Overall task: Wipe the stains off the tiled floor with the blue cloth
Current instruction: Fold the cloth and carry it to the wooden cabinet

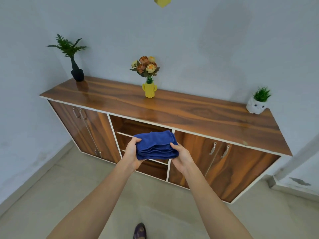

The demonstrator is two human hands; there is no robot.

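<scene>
Blue cloth: folded, hanging mid-air, long axis running left to right.
Left hand: grip curling round its left end.
Right hand: grip pinching its right end.
Tiled floor: lying well below both hands.

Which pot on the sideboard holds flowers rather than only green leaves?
The yellow vase in the middle, with orange and cream blooms. The black pot at the left end and the white owl pot at the right hold only greenery.
</scene>
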